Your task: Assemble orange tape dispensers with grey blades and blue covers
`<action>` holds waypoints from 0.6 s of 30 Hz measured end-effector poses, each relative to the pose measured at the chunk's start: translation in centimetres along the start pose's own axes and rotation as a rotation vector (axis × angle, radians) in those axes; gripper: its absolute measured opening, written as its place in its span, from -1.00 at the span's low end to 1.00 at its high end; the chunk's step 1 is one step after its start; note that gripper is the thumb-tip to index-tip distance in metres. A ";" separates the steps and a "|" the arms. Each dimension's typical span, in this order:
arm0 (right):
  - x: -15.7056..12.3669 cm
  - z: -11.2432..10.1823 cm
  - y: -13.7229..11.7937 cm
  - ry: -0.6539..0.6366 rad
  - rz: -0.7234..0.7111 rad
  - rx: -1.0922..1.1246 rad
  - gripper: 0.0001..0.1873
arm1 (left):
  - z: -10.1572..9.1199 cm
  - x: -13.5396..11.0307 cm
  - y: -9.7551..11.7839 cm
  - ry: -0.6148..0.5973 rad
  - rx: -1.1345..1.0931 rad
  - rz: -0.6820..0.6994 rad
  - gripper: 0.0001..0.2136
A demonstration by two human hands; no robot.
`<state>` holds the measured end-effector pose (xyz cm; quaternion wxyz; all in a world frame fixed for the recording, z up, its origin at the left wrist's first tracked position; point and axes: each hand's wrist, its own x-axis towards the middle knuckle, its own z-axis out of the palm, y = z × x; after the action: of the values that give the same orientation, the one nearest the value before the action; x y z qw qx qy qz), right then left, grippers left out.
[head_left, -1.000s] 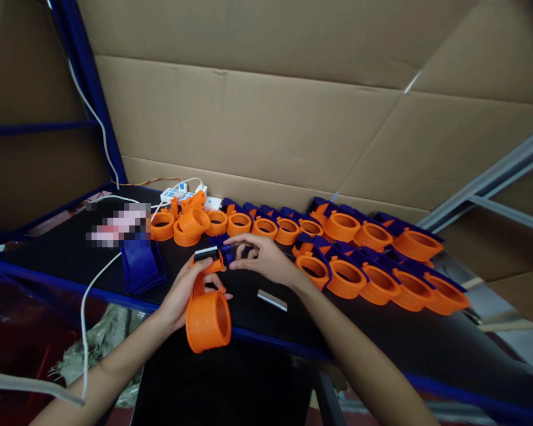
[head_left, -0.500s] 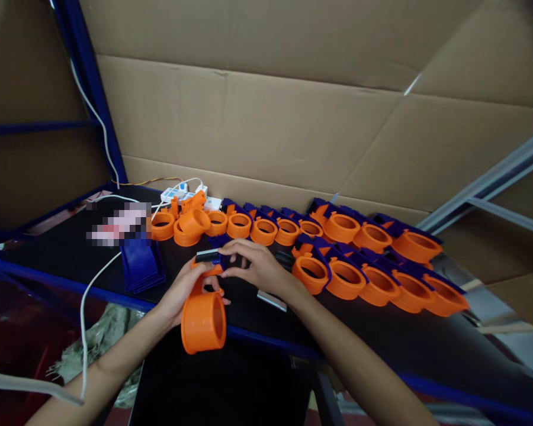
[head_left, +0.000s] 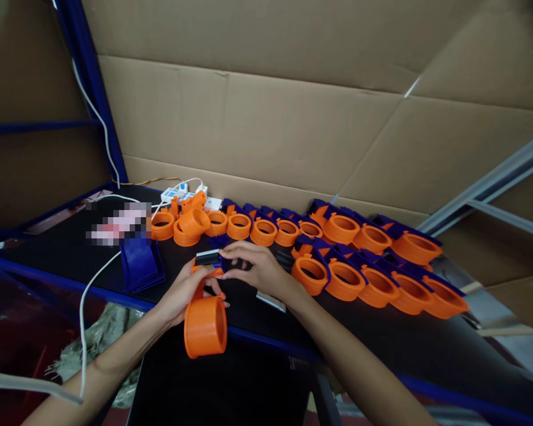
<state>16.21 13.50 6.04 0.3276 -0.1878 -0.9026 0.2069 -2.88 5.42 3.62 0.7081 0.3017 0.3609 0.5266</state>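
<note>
An orange tape dispenser hangs with its round hub down, over the table's front edge. My left hand is closed around its upper end, thumb on top. A toothed metal blade on a black strip shows at that end. My right hand pinches a small dark blue piece against the blade end; the fingers partly hide it. Behind the right hand lie more dark blue pieces. Under the right wrist rests a stack of metal strips, beside some black pieces.
Rows of orange and blue tape dispensers fill the table's right and back. Loose orange dispenser bodies stand at back left, by a white power strip. Blue plates are stacked left. A white cable crosses the left edge.
The orange hub has swung slightly right and down. Both hands keep their hold at the blade end, almost unmoved.
</note>
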 end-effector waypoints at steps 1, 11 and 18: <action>0.0 0.0 -0.1 0.012 0.000 0.001 -0.54 | -0.1 0.0 0.0 -0.002 0.008 0.004 -0.68; -0.5 -0.2 -1.1 0.056 -0.055 -0.110 -0.58 | -0.2 -0.7 -0.4 -0.111 0.000 0.139 -0.64; 0.0 -1.6 -1.9 0.065 -0.031 -0.174 -0.56 | -0.5 -0.6 0.3 -0.291 -0.363 0.110 -0.73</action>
<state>16.95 12.31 8.08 0.3424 -0.2080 -0.9088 0.1166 -3.57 4.95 3.70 0.7656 0.2611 0.1375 0.5716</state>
